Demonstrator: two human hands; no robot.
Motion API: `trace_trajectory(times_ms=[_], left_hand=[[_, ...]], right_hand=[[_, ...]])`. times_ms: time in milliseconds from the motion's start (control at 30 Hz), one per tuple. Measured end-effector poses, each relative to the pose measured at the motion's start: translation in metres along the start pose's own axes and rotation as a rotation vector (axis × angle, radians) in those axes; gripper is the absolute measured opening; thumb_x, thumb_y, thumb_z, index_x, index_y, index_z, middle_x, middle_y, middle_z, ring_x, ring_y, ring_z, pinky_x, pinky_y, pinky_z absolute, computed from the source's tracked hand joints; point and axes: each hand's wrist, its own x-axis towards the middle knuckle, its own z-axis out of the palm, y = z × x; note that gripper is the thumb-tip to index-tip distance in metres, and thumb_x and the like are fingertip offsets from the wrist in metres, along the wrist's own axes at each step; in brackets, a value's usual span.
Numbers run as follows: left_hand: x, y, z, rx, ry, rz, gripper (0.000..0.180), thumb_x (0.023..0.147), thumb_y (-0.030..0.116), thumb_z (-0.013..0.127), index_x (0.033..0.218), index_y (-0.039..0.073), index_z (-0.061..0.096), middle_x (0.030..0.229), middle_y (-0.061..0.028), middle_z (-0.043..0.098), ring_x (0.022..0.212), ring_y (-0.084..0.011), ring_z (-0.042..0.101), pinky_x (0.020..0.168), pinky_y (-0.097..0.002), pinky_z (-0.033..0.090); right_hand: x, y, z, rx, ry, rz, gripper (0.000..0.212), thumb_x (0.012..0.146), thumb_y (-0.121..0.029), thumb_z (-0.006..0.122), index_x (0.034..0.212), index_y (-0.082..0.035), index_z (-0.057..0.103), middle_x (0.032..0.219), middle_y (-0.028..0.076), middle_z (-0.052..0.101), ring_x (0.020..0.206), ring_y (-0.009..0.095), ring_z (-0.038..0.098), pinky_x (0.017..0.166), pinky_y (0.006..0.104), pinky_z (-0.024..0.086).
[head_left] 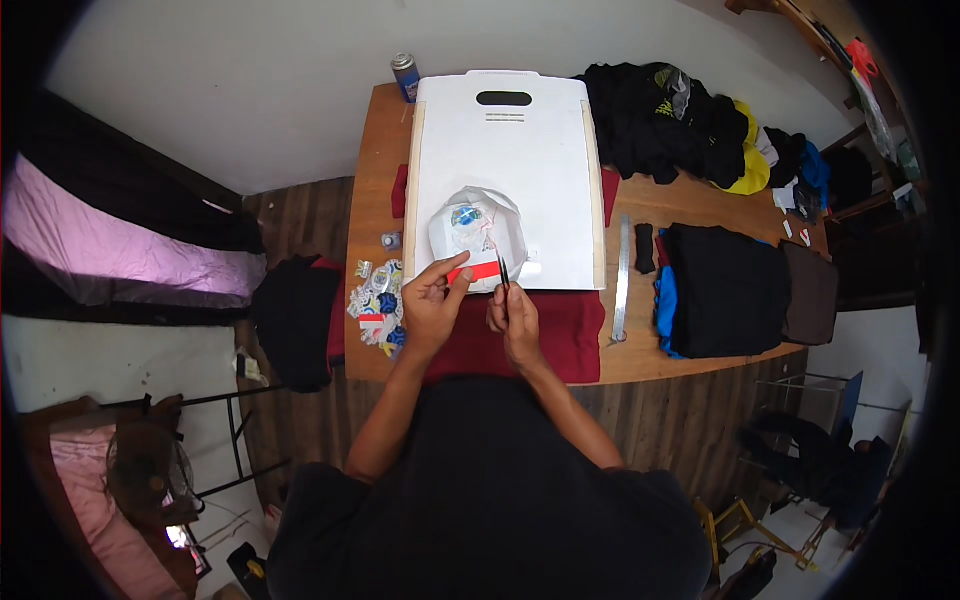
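My left hand (432,305) pinches the end of a flat red-and-white piece (474,272) between thumb and fingers. Closed around a slim, dark, pointed tool (503,270) is my right hand (516,320); whether it is tweezers or small scissors is too small to tell. The tool's tip points away from me, beside the piece's right end. Just beyond both hands, a round whitish shallow container (508,215) rests on a white board (550,170) with an oval handle slot. Inside it lie a blue round cutout (466,215) and small reddish scraps.
Several colourful cutouts (385,305) are heaped on the wooden table (375,180) at left. A spray can (405,77) stands behind them. Dark red cloth (560,335) lies under the board. A metal ruler (622,280) and folded dark clothes (725,290) are at right, with piled clothes (650,125) behind.
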Motion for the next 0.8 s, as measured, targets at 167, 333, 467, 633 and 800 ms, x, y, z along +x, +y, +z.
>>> trace_trajectory(times_ms=[167,333,467,633,800], left_hand=[[0.0004,0.0009,0.0008,0.006,0.004,0.008,0.029,0.092,-0.005,0.062,0.121,-0.010,0.061,0.106,-0.0130,0.067,0.093,-0.0106,0.064,0.083,-0.0213,0.051],[0.0005,0.0022,0.0011,0.001,0.003,0.010,0.029,0.092,-0.005,0.062,0.121,-0.011,0.061,0.106,-0.0129,0.067,0.093,-0.0105,0.064,0.083,-0.0211,0.051],[0.0000,0.0023,0.0002,-0.017,0.003,-0.010,0.028,0.092,-0.005,0.063,0.120,-0.010,0.062,0.108,-0.0107,0.065,0.097,-0.0113,0.061,0.084,-0.0220,0.050],[0.0003,0.0024,0.0011,-0.018,0.007,-0.017,0.029,0.092,-0.005,0.063,0.120,-0.010,0.062,0.108,-0.0106,0.065,0.096,-0.0110,0.062,0.084,-0.0220,0.050],[0.0004,0.0040,0.0009,-0.007,0.008,-0.014,0.029,0.092,-0.005,0.063,0.120,-0.010,0.062,0.108,-0.0103,0.065,0.096,-0.0106,0.061,0.083,-0.0217,0.050]], right_hand=[[-0.0014,0.0026,0.0006,-0.016,-0.003,-0.001,0.037,0.108,-0.036,0.032,0.090,-0.008,0.046,0.061,-0.002,0.033,0.051,0.007,0.026,0.048,0.0241,0.026],[-0.0007,0.0017,0.0001,-0.034,-0.007,-0.009,0.036,0.108,-0.036,0.032,0.091,-0.008,0.045,0.060,-0.002,0.033,0.051,0.008,0.027,0.048,0.0242,0.026],[-0.0012,0.0019,-0.0006,-0.029,-0.022,-0.016,0.036,0.108,-0.035,0.031,0.091,-0.008,0.045,0.060,-0.002,0.032,0.051,0.007,0.027,0.048,0.0241,0.027],[-0.0016,0.0020,0.0005,-0.029,-0.016,-0.008,0.036,0.108,-0.035,0.031,0.090,-0.008,0.045,0.060,-0.002,0.032,0.051,0.007,0.027,0.048,0.0238,0.027],[-0.0011,0.0058,-0.0027,-0.025,0.004,-0.003,0.036,0.108,-0.036,0.032,0.091,-0.008,0.045,0.061,-0.002,0.033,0.051,0.007,0.027,0.049,0.0236,0.027]])
